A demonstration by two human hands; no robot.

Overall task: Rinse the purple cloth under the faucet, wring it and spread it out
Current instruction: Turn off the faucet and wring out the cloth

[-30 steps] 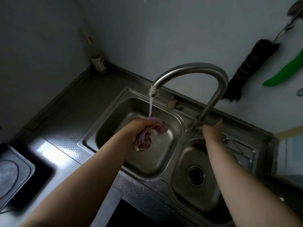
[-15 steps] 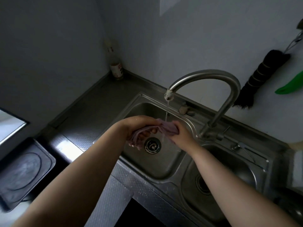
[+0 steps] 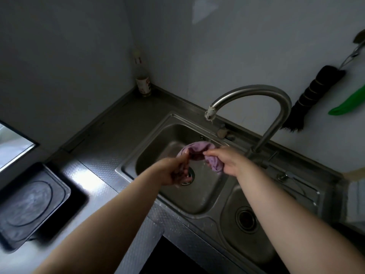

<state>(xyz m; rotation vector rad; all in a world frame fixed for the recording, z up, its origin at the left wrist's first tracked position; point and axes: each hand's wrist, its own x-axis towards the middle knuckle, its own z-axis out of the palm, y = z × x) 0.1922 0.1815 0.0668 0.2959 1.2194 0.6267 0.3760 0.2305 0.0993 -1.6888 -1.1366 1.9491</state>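
Seemingly mid-rinse, left hand [image 3: 173,172] and right hand [image 3: 230,162] each grip the bunched purple cloth [image 3: 197,150] under the curved steel faucet [image 3: 254,93] at centre frame; wringing likely comes next.

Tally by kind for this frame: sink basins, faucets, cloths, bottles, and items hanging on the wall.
Sink basins: 2
Faucets: 1
Purple cloths: 1
Bottles: 1
Hanging on wall: 3, black brush, green tool, metal utensil
Total: 8

Both hands, left hand [image 3: 173,171] and right hand [image 3: 230,161], grip the purple cloth [image 3: 199,150] under the faucet [image 3: 256,95] over the sink [image 3: 138,155].
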